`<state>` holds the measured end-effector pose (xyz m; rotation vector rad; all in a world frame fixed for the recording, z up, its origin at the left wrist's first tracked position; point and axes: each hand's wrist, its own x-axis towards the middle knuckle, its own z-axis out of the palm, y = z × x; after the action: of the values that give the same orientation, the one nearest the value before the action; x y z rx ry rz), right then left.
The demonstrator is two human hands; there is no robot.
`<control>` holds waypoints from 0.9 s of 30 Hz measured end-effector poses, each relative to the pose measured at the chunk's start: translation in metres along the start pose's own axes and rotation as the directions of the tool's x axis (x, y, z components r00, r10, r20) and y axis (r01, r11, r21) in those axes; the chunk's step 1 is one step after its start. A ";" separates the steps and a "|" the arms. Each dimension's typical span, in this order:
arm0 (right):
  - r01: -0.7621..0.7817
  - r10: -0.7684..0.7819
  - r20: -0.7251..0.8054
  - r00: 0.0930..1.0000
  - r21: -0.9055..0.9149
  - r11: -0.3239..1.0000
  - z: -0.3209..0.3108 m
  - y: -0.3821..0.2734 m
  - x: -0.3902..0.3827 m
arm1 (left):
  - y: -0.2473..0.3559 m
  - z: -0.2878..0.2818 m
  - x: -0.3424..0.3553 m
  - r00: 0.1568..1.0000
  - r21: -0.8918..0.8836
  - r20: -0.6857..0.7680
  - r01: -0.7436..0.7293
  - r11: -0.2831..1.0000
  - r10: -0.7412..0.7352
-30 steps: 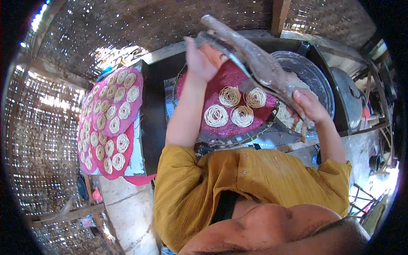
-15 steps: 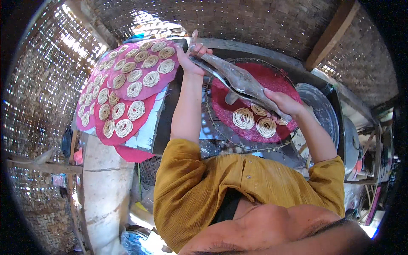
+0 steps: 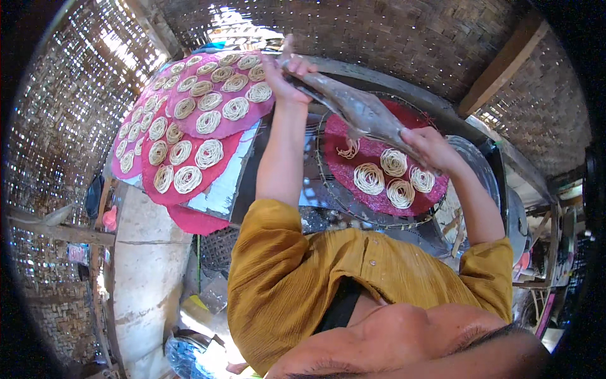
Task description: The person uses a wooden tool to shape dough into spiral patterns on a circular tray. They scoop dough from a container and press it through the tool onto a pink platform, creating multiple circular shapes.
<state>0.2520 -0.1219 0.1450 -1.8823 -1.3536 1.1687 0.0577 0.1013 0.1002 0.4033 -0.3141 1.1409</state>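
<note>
Both my hands hold a long, worn, two-handled dough press (image 3: pixel 360 106), slanted over a round tray with a red cloth. My left hand (image 3: pixel 291 79) grips its upper left end, with one finger sticking up. Around the lower right end is my right hand (image 3: pixel 432 148), fingers closed. Pale dough strands (image 3: pixel 348 150) lie loosely on the red cloth (image 3: pixel 336 129) beneath the press's underside. Several finished noodle coils, such as a round coil (image 3: pixel 368 179), rest on the same cloth. The press hides the cloth's upper middle part.
Left of the tray, pink and red cloths (image 3: pixel 218 131) covered in pale coils overlap on a raised surface. A large grey basin (image 3: pixel 483 170) stands at the right. Woven bamboo walls (image 3: pixel 391 31) and a wooden post (image 3: pixel 505 60) enclose the far side.
The press has shifted slightly over the cloth, still in both hands. Loose strands now show under it, where the press's spout was before. The view has moved a little.
</note>
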 end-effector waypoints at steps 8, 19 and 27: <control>0.028 -0.030 -0.025 0.999 -0.071 0.997 -0.007 -0.013 -0.028 | -0.001 0.029 -0.019 1.000 -0.030 -0.003 0.022 0.999 -0.022; 0.144 -0.145 -0.008 0.989 -0.080 0.986 0.008 0.003 -0.024 | 0.016 0.039 -0.027 0.998 -0.015 0.015 0.060 0.998 -0.060; 0.157 -0.166 -0.077 0.983 -0.110 0.982 -0.002 0.028 -0.035 | -0.022 0.027 -0.019 0.976 -0.084 -0.020 0.214 0.973 -0.217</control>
<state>0.2625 -0.1642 0.1348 -1.8321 -1.5131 0.9430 0.0694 0.0656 0.1125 0.3398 -0.2830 0.9175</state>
